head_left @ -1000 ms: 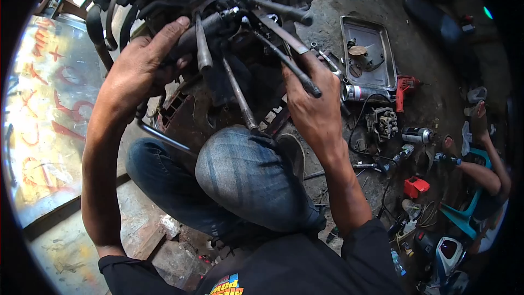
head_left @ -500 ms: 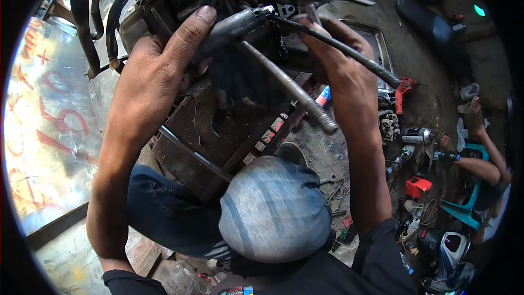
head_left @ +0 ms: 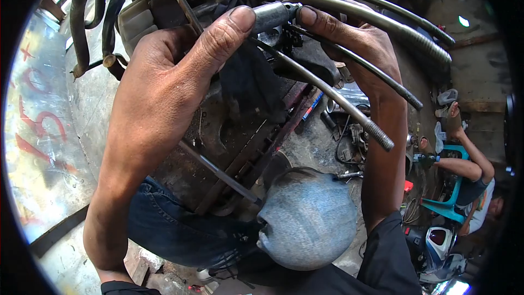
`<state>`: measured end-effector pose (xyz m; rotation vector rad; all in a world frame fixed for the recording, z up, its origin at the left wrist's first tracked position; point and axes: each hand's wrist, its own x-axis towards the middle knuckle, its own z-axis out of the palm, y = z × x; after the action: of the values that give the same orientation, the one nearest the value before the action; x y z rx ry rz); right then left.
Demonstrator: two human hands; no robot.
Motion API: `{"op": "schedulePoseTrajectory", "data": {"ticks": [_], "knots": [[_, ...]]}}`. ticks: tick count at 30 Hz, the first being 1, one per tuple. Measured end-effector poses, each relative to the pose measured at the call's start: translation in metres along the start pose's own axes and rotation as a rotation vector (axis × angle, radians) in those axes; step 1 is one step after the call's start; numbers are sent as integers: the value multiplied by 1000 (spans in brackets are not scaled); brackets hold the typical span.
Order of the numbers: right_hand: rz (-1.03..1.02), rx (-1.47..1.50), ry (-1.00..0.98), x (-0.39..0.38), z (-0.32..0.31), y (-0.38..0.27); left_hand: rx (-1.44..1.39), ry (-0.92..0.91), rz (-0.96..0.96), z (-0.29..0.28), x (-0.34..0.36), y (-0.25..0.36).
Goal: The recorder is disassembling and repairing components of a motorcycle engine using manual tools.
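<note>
My left hand (head_left: 164, 84) is closed round a grey metal cylinder (head_left: 271, 17), its thumb lying along the side. The cylinder's narrower end has a small hole and points right. There the thumb of my right hand (head_left: 355, 41) presses against the tip; its other fingers are bent behind and mostly hidden. Several metal rods with threaded ends spread to the right around my hands. One threaded rod (head_left: 327, 87) passes below the cylinder, and a thicker one (head_left: 376, 13) runs above my right thumb. Dark engine-like metal parts (head_left: 158, 8) sit behind my left hand.
Black hoses (head_left: 82, 19) hang at the upper left, near a paint-marked sheet (head_left: 41, 125). A thin rod (head_left: 218, 172) slants toward a rounded blue-grey cloth-covered form (head_left: 308, 218) below. At the right, another person sits by a turquoise plastic stool (head_left: 450, 186). Loose parts lie on the floor.
The view has shifted. My right thumb now meets the cylinder's tip, where a gap showed before, and both hands appear farther right. The threaded rods also appear farther right.
</note>
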<state>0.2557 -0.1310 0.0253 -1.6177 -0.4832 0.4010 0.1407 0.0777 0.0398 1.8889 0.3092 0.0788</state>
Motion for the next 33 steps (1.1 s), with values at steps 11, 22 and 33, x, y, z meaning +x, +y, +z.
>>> {"op": "schedulePoseTrajectory", "data": {"ticks": [11,22,33], "knots": [[-151,112,-163,6,-14,10,-26,-68,-53,-1,-1,-9],[-206,77,-213,4,-19,10,-61,-81,-89,3,-2,-8],[-149,8,-171,6,-17,3,-108,-90,-32,5,-1,-6]]}}
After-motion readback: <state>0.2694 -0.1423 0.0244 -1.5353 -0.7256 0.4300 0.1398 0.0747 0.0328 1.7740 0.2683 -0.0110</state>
